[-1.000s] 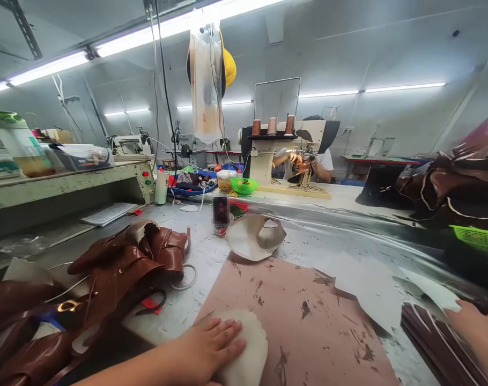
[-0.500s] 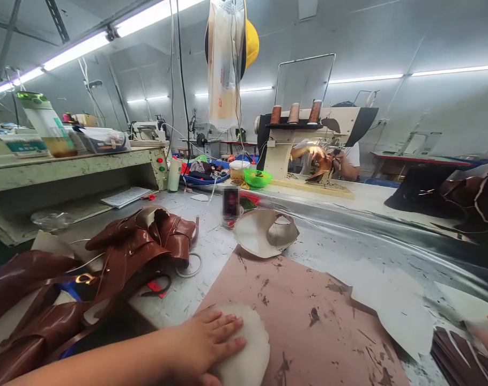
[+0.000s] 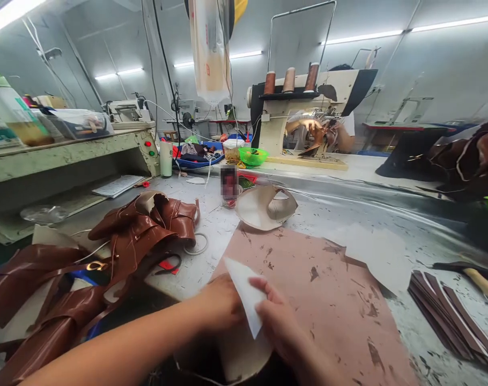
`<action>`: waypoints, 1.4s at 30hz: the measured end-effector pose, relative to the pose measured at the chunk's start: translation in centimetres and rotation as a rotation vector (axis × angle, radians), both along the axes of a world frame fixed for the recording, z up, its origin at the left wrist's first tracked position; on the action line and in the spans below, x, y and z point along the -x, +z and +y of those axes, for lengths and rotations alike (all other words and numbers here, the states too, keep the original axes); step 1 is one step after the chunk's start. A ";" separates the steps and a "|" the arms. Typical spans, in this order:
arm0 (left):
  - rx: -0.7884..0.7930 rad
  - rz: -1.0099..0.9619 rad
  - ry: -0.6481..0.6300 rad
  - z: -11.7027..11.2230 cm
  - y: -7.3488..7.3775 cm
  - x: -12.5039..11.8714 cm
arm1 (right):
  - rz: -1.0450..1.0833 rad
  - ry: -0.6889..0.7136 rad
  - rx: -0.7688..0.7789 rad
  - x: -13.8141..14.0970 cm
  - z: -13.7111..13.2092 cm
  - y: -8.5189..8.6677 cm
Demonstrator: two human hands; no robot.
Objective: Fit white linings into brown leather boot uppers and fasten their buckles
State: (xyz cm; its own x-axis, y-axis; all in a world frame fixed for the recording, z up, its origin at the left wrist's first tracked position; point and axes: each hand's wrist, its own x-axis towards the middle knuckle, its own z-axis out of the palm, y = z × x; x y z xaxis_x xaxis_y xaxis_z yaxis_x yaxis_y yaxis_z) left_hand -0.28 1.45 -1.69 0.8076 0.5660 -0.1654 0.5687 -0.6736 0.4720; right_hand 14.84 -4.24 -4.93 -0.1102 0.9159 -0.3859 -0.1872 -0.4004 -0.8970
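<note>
Both my hands meet at the near edge of a pink stained work mat (image 3: 328, 300). My right hand (image 3: 280, 321) pinches a thin white pointed piece (image 3: 244, 292) that stands up between the hands. My left hand (image 3: 217, 305) is closed beside it, its fingers hidden behind the white piece, resting over a pale rounded piece (image 3: 239, 354) that lies partly under both hands. Brown leather parts (image 3: 139, 230) are heaped to the left.
A curled cream piece (image 3: 264, 206) lies beyond the mat. Dark brown strips (image 3: 445, 316) and a hammer (image 3: 477, 276) lie at right, red-handled scissors (image 3: 167, 265) at left. Another person sews at a machine (image 3: 308, 102) across the table. A shelf (image 3: 67, 155) runs along the left.
My right hand came in from the far right with a white pointed piece and now meets my left hand, which has lifted from lying flat on the pale rounded piece. The view tilted down.
</note>
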 end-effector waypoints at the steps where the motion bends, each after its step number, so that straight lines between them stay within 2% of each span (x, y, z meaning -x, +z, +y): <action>1: 0.081 -0.058 0.036 0.4 -0.3 0.2 | -0.035 0.011 0.029 0.2 -0.3 -0.7; 4: 0.332 -0.132 0.242 1.9 -0.9 1.1 | -0.243 0.017 0.005 -0.9 -0.7 -2.1; 6: 0.377 -0.134 0.352 2.7 -1.1 1.5 | -0.373 0.020 -0.056 -1.5 -0.9 -2.5; 11: 0.364 -0.141 0.376 3.5 -1.3 1.6 | -0.441 -0.016 -0.153 -1.4 -1.1 -2.3; 17: 0.380 -0.170 0.426 3.8 -2.1 1.5 | -0.716 -0.029 -0.255 -1.8 -1.9 -1.5; 22: 0.347 -0.170 0.460 3.7 -2.8 1.5 | -0.860 0.002 -0.313 -1.8 -2.1 -1.5; 31: 0.216 -0.113 0.453 3.8 -3.3 1.4 | -1.055 0.139 -0.312 -1.5 -1.7 -0.5; 37: 0.056 -0.022 0.378 3.1 -2.4 1.0 | -1.309 0.254 -0.291 -1.3 -1.6 -0.2; 42: -0.157 0.091 0.202 1.6 -2.1 0.5 | -1.488 0.399 -0.533 -1.3 -0.2 1.1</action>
State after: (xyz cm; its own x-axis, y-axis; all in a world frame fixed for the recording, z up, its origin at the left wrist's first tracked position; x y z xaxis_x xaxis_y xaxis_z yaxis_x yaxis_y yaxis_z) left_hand -0.76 3.02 -3.78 0.6612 0.7388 -0.1301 0.7347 -0.6027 0.3113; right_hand 16.16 -4.43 -3.81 -0.2007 0.9792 -0.0291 0.9556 0.1891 -0.2260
